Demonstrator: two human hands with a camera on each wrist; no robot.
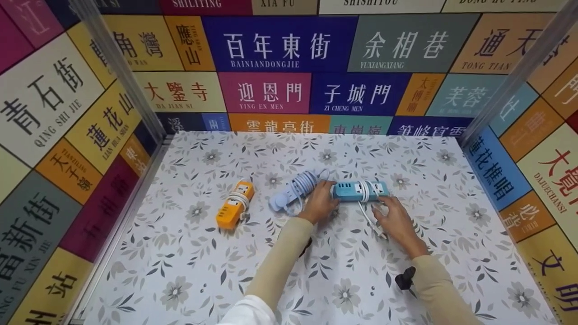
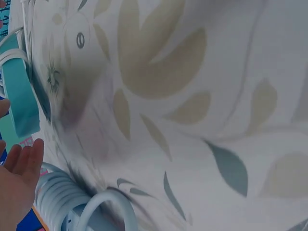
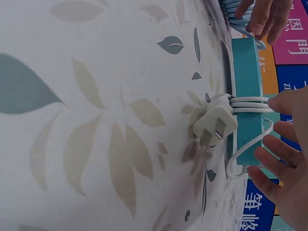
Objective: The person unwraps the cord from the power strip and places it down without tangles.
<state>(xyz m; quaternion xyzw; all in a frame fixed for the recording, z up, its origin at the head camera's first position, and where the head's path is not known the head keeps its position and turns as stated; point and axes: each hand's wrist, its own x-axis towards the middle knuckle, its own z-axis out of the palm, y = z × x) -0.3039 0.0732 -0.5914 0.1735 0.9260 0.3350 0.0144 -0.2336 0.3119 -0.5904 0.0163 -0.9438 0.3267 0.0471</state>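
Observation:
A teal power strip (image 1: 347, 196) lies on the flower-patterned table, white cord (image 3: 248, 109) wound around its middle. My left hand (image 1: 319, 201) is at its left end, fingers extended in the left wrist view, between it and a light blue power strip (image 1: 281, 199) with coiled cord. At the right end is my right hand (image 1: 393, 221), its fingers spread and loosely bent beside the teal casing. The thumb is close to the cord loops in the right wrist view. A white two-prong plug (image 3: 214, 126) hangs out in front of the strip.
An orange power strip (image 1: 229, 215) wrapped in white cord lies farther left. Panels with large printed characters (image 1: 280, 45) enclose the table at the back and both sides. Metal corner posts (image 1: 122, 67) stand at the back corners.

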